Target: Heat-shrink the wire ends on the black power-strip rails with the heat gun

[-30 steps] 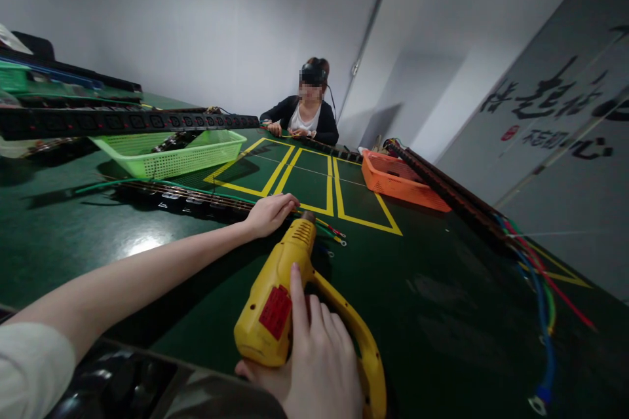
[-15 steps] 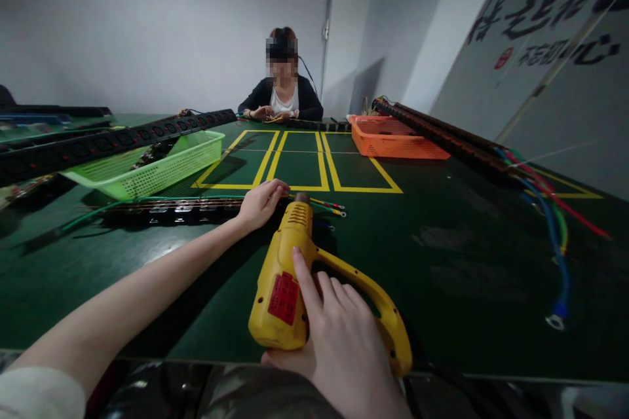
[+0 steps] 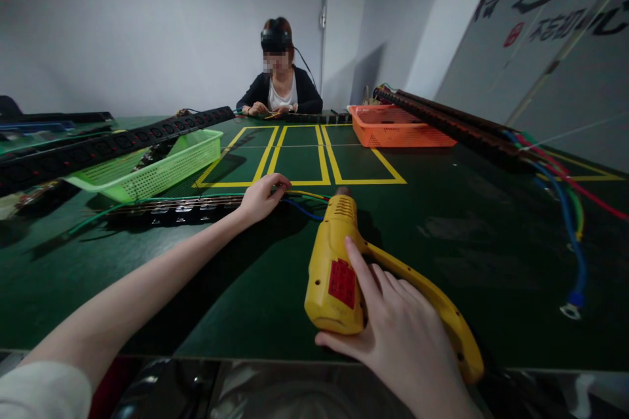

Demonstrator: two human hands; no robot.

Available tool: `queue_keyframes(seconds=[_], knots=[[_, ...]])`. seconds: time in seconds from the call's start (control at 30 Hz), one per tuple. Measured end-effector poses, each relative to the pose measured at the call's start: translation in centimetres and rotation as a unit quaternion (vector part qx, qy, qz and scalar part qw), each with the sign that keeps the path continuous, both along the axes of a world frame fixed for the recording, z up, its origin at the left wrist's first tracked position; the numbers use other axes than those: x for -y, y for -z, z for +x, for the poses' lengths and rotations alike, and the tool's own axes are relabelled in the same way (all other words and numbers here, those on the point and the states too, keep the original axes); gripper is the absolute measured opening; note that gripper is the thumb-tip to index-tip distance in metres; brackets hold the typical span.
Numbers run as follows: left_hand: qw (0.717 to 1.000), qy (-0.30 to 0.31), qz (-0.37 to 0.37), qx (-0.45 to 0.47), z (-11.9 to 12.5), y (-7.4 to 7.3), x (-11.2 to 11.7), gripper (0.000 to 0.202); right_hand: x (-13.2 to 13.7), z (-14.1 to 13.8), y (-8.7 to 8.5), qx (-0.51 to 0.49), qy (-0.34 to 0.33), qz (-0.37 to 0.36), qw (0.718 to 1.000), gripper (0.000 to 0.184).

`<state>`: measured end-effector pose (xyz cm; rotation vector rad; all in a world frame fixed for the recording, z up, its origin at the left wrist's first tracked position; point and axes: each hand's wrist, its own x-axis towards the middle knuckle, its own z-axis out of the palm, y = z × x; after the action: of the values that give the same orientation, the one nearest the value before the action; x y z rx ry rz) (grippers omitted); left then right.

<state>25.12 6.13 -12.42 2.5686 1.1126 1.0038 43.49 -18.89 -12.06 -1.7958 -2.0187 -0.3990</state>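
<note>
you have the yellow heat gun (image 3: 323, 275) in your right hand (image 3: 400, 314), index finger laid along its body, thumb behind the rear end: that hand is clamped on it. the gun's long axis runs roughly 6 to 12 o'clock, nozzle (image 3: 344, 192) at the 12 end. your left hand (image 3: 263, 198) is well apart from the right, at about its 10 o'clock, fingertips curled at the coloured wires (image 3: 310, 194); whether they pinch or only rest there, cannot tell. key relation: the wires run from your left fingertips toward 3 o'clock and meet the nozzle's outline nearly square to its axis; left hand is the nearer to them. their far ends are hidden by the gun, and contact with the nozzle cannot be read. the dark strip (image 3: 181, 211) lies at 9 o'clock of your left hand, long axis 9 to 3. also noted: green basket (image 3: 189, 160) at 10 o'clock of that hand, orange basket (image 3: 405, 137) at 1 o'clock of the gun
</note>
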Motion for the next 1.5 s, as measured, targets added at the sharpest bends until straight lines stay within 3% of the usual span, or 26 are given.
queue_keyframes(seconds=[0.2, 0.47, 0.6, 0.73, 0.93, 1.13, 1.5], knots=[[0.988, -0.014, -0.095, -0.125, 1.0, -1.2, -1.6, 0.031, 0.5, 0.9, -0.7, 0.026, 0.053, -0.025, 0.998, 0.119], [0.956, 0.007, -0.218, -0.195, 3.0, -2.9, -3.1, 0.038, 0.5, 1.1, -0.2, 0.042, 0.056, -0.029, 0.997, 0.116], [0.948, 0.029, -0.286, -0.140, 3.0, -2.8, -3.6, 0.034, 0.5, 1.2, -0.2, 0.051, 0.049, -0.017, 0.997, 0.112], [0.950, 0.046, -0.302, -0.065, 2.6, -2.3, -3.7, 0.038, 0.6, 0.8, -0.4, 0.049, 0.056, -0.012, 0.997, 0.114], [0.950, 0.006, -0.305, 0.071, 2.8, -1.3, -3.9, 0.057, 0.2, -0.7, 0.0, 0.028, 0.072, 0.006, 0.997, 0.115], [0.954, 0.028, -0.283, 0.092, 2.8, -1.2, -4.1, 0.065, -0.6, -2.9, 0.1, 0.004, 0.043, -0.011, 0.999, 0.120], [0.935, 0.091, -0.311, 0.142, 2.5, -1.1, -4.0, 0.073, -2.6, -8.0, -0.6, 0.001, -0.051, -0.049, 0.997, 0.131]])
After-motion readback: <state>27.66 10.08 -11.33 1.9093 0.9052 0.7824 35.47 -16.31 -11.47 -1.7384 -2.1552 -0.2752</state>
